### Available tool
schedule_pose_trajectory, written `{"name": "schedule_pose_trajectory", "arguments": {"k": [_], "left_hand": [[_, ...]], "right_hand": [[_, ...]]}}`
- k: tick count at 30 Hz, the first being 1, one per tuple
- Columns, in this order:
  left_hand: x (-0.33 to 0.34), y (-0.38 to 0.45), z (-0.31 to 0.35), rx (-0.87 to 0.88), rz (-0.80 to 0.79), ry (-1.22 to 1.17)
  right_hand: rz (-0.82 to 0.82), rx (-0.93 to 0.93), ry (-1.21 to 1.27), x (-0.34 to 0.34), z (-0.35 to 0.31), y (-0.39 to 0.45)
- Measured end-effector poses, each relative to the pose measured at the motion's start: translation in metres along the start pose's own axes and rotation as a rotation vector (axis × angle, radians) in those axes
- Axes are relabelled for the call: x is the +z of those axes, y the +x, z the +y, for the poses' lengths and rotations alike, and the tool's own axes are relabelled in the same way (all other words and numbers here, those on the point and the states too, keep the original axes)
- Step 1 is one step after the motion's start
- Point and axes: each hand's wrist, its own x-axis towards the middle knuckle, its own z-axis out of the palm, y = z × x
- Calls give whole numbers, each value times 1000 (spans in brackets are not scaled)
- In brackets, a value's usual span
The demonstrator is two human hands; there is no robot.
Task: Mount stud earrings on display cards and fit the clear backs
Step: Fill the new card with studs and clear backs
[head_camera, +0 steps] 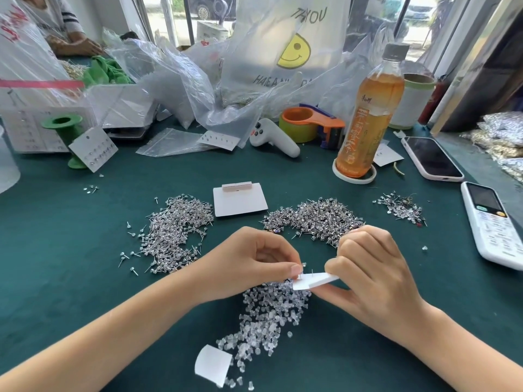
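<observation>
- Across the green table, at about 10 and 1 o'clock from the hands, lie two broad heaps of stud earrings; a sweep of a forearm would likely scatter them or mix them into the clear backs heaped at 6 o'clock, right beneath the hands.
- At 12 o'clock rests a blank card, well apart from the work.
- Held just above the backs, the small white display card sits nearly edge-on and tilted; thin posts stand up from its upper face. It appears flimsy, so too hard a push could bend it or crook a post.
- Gripping the card's 3 o'clock end is the right hand, fingers curled over it, thumb under.
- Pinching at the card's 9 o'clock edge is the left hand; whether a back is between its fingertips cannot be told. A slip would probably drop that tiny piece into the pile.
</observation>
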Motion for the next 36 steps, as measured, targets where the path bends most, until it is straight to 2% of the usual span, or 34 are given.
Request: {"name": "schedule_pose_trajectory", "arguments": {"k": [24, 36], "left_hand": [[6, -3, 7, 84, 2, 175], [5, -2, 6, 46, -21, 91]], "right_hand": [[2, -61, -109, -6, -2, -1], [33, -61, -112, -8, -4, -2]]}}
